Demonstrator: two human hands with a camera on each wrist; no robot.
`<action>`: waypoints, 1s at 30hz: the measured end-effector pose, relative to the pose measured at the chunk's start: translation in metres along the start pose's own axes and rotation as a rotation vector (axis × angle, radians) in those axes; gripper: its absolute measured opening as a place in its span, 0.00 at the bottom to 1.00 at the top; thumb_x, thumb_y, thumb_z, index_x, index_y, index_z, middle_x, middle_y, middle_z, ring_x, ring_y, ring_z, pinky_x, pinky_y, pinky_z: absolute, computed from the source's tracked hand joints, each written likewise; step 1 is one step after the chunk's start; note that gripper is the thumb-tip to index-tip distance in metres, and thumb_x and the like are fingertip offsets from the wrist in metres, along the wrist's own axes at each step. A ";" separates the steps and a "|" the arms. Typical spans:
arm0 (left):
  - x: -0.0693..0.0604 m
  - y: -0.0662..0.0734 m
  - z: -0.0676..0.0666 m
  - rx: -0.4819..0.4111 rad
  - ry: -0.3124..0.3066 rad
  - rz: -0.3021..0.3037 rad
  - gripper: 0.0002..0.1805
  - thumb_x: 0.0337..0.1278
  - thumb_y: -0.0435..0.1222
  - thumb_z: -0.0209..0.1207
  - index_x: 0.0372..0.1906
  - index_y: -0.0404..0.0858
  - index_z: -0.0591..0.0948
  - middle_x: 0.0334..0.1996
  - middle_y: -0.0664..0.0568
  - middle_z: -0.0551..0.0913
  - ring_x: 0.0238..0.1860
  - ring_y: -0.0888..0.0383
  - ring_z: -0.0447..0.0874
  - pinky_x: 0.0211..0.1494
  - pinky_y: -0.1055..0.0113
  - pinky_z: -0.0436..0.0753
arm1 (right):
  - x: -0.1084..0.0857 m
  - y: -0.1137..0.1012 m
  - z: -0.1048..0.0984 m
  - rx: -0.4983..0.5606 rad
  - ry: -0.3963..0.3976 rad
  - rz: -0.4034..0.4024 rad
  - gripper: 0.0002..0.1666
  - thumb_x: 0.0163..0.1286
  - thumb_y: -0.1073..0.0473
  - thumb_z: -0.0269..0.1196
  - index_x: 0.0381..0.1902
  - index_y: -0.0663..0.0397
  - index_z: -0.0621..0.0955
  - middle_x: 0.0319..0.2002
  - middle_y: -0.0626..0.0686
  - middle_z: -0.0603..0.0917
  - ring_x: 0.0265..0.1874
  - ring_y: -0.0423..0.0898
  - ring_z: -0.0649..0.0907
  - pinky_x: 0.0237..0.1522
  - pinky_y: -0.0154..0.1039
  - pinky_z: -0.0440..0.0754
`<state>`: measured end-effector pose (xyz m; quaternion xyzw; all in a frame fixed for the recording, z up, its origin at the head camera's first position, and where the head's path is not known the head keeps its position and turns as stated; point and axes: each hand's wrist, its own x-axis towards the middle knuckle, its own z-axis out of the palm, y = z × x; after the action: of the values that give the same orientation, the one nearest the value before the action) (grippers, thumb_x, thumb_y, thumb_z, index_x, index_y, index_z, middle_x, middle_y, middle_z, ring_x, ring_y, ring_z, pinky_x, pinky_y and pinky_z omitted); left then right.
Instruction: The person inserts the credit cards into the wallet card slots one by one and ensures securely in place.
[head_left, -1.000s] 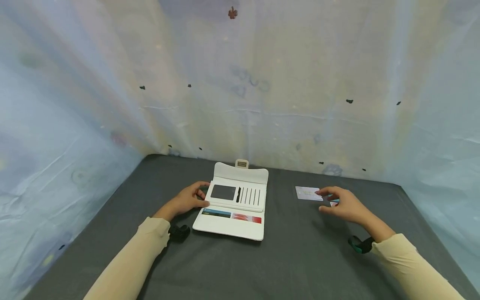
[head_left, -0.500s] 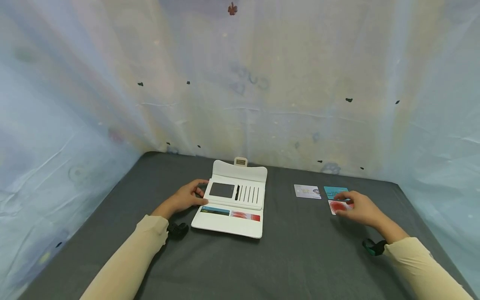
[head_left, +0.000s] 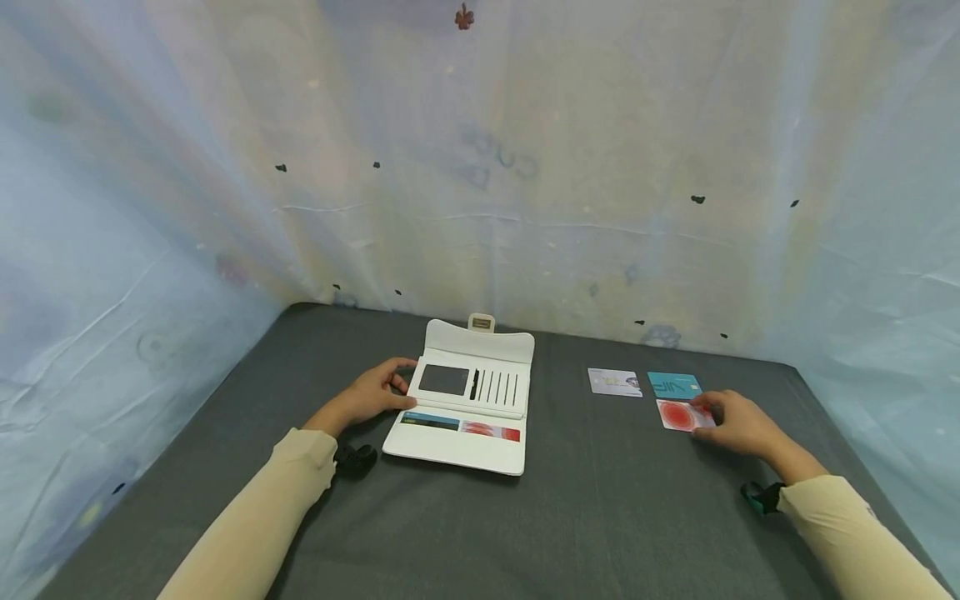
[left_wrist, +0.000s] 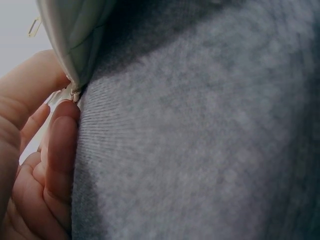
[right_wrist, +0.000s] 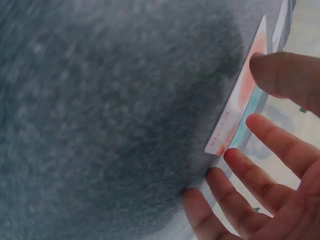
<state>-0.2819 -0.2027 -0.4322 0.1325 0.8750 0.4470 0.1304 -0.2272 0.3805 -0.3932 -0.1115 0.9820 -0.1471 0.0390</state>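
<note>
An open white wallet (head_left: 461,452) lies on the dark cloth, with a blue-black card (head_left: 430,422) and a red-and-white card (head_left: 490,431) tucked in its lower pocket. My left hand (head_left: 367,398) pinches the wallet's left edge, thumb on top; the left wrist view shows the fingers by that edge (left_wrist: 75,55). My right hand (head_left: 738,425) is at the right end of a loose card with a red circle (head_left: 677,416), its fingers spread and fairly straight. That card lies flat; whether the fingertips touch it I cannot tell.
Just behind the red-circle card lies a teal card marked VIP (head_left: 673,385). To its left is a pale card (head_left: 615,382). The wallet's clasp tab (head_left: 482,322) points toward the back. A patterned curtain (head_left: 570,167) hangs behind the dark-covered table (head_left: 585,517).
My right hand has moved right and nearer me, from the pale card to the right end of the red-circle card, uncovering the teal card. The left hand keeps its place on the wallet.
</note>
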 end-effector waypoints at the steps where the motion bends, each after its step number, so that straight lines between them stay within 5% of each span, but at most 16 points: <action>1: 0.000 0.000 0.000 -0.001 -0.002 0.002 0.40 0.52 0.38 0.69 0.70 0.41 0.64 0.40 0.46 0.78 0.26 0.59 0.70 0.36 0.66 0.74 | 0.001 0.002 0.000 0.000 -0.003 -0.007 0.31 0.52 0.51 0.72 0.49 0.65 0.80 0.41 0.62 0.81 0.39 0.56 0.79 0.41 0.60 0.78; 16: 0.000 0.002 -0.001 -0.035 -0.020 0.016 0.41 0.54 0.32 0.67 0.71 0.33 0.61 0.42 0.37 0.78 0.24 0.58 0.69 0.35 0.62 0.74 | 0.007 0.009 -0.004 -0.009 -0.071 0.039 0.33 0.53 0.53 0.71 0.52 0.69 0.79 0.43 0.66 0.79 0.38 0.55 0.77 0.41 0.58 0.78; 30: -0.001 0.001 -0.001 -0.037 -0.009 -0.002 0.40 0.51 0.37 0.69 0.70 0.43 0.64 0.40 0.47 0.78 0.25 0.58 0.69 0.36 0.64 0.75 | 0.009 0.012 -0.003 0.003 -0.077 0.060 0.33 0.53 0.51 0.72 0.52 0.68 0.78 0.45 0.68 0.78 0.42 0.59 0.76 0.42 0.60 0.76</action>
<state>-0.2813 -0.2031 -0.4312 0.1311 0.8660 0.4626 0.1370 -0.2390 0.3909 -0.3943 -0.0873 0.9825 -0.1431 0.0813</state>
